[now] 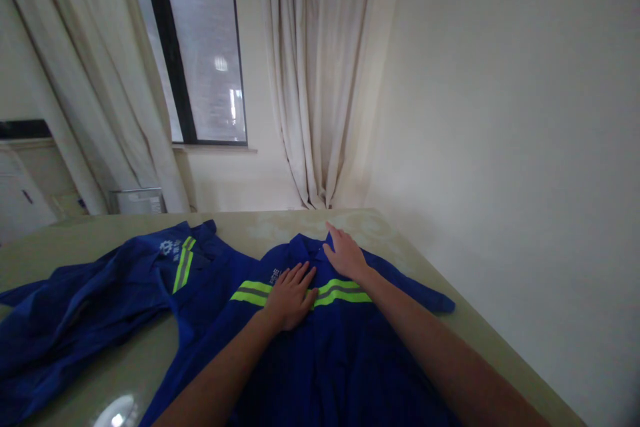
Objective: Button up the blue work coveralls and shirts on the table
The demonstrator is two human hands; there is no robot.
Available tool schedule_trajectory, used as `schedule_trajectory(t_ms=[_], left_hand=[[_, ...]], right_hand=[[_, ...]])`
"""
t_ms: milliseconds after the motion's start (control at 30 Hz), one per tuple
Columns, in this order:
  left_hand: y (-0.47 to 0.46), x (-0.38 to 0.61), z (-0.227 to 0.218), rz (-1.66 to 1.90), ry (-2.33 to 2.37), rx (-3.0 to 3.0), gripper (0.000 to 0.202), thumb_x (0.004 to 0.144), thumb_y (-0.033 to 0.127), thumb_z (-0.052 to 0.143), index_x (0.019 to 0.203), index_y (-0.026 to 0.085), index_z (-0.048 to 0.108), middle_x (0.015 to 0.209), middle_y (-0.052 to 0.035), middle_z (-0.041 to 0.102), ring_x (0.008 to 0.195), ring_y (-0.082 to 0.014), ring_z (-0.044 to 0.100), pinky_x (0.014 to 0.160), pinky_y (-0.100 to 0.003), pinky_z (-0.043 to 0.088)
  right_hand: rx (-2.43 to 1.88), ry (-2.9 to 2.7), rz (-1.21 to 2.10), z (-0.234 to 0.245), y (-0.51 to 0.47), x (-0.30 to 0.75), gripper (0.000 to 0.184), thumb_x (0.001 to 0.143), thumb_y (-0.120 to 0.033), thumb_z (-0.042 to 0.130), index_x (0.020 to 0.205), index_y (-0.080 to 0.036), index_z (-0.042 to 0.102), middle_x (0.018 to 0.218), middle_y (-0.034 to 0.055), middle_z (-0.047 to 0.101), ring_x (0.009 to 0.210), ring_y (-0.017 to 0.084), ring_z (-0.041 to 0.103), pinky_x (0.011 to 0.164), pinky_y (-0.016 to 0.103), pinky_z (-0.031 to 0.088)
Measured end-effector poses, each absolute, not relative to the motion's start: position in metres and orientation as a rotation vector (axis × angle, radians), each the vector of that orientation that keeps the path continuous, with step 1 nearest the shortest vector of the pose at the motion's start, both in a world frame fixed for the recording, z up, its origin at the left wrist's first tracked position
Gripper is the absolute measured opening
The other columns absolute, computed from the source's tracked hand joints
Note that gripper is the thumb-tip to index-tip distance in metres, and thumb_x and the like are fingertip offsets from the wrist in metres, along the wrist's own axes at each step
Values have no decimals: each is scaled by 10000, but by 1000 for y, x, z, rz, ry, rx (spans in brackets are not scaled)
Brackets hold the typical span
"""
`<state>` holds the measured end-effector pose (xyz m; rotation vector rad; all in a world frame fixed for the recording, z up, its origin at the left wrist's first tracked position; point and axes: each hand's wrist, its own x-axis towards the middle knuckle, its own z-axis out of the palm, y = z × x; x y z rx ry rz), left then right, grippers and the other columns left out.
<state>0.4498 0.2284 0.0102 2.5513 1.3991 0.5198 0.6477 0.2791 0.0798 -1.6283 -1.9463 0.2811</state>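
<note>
A blue work jacket (345, 360) with a yellow-green reflective band lies flat on the table (140, 353) in front of me. My left hand (291, 295) rests flat on its chest, fingers stretched out over the band. Farther up, my right hand (344, 253) lies open on the jacket near the collar. Neither hand holds anything.
A second blue jacket (100, 293) with a reflective stripe lies crumpled on the table to the left. Beyond the table hang pale curtains (320, 80) beside a dark-framed window (195, 47). A plain wall (525, 147) runs close along the table's right edge.
</note>
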Motion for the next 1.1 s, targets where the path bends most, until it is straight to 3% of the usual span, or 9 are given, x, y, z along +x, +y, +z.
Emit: schedule_trajectory(t_ms=[133,300,400,467,533,633,833,967,1100], left_hand=[[243,440,19,558,1520,2589,534,1036,402,355,1533,226,438,1585,-69,466,1469,-255,408,1239,-409,277],[270,373,37,622,1962,2460,535,1020,252,220,1464,118,488,1487,-210,530,1381,-355,471,1185,-528,267],[281,314,41,414,2355,2308,548,988,374,360,1437,86,490,1487,-257,501,1387,-411,437,1131,-557,306],[285,283,43,220,2551,2134,613,933,531,451,1325,75,571,1357,-291,584,1309,-459,497,1047,-566,374],[286,263,46,110,2535,2105,508,906,561,471,1110,140,670,1207,-240,663,1199,-447,579,1002,-576,394],[286,251,55,146,2319,2310,283,911,441,465,904,230,655,1106,-114,700,1109,-356,631,1008,-554,394],[290,230,91,605,2386,2024,341,956,478,345,1003,225,570,1022,-103,707,992,-313,672,884,-432,504],[275,216,105,840,2356,2204,437,921,466,417,1202,148,521,1193,-151,669,1132,-317,628,991,-418,477],[252,225,89,391,2135,2153,498,974,549,295,1032,184,628,908,-107,723,953,-312,700,897,-422,511]], right_hand=[[-1839,-2101,49,43,267,666,583,1013,-480,493,1549,-263,421,1655,101,320,1519,286,276,1213,444,210],[-2084,-2002,139,15,266,711,669,1023,-601,408,1597,-267,331,1611,154,389,1489,312,345,1182,468,263],[-2166,-1965,134,13,270,725,694,1017,-640,379,1606,-279,307,1629,153,358,1508,315,310,1199,470,223],[-2208,-1945,127,14,273,727,711,1018,-650,359,1609,-259,301,1637,158,340,1518,314,288,1206,468,203],[-2224,-1938,106,13,276,726,722,1019,-649,350,1609,-236,303,1640,162,332,1522,311,278,1208,460,195],[-2231,-1945,76,11,280,725,717,1021,-643,349,1604,-227,319,1640,159,332,1522,308,274,1207,458,194],[-2246,-1947,59,10,279,724,712,1025,-636,337,1602,-219,322,1641,159,330,1522,304,273,1205,451,192],[-2263,-1954,25,10,279,723,716,1027,-643,316,1607,-224,305,1641,154,332,1518,298,284,1203,443,201],[-2274,-1971,26,9,281,725,721,1026,-648,303,1607,-222,303,1642,149,332,1518,300,278,1200,448,214]])
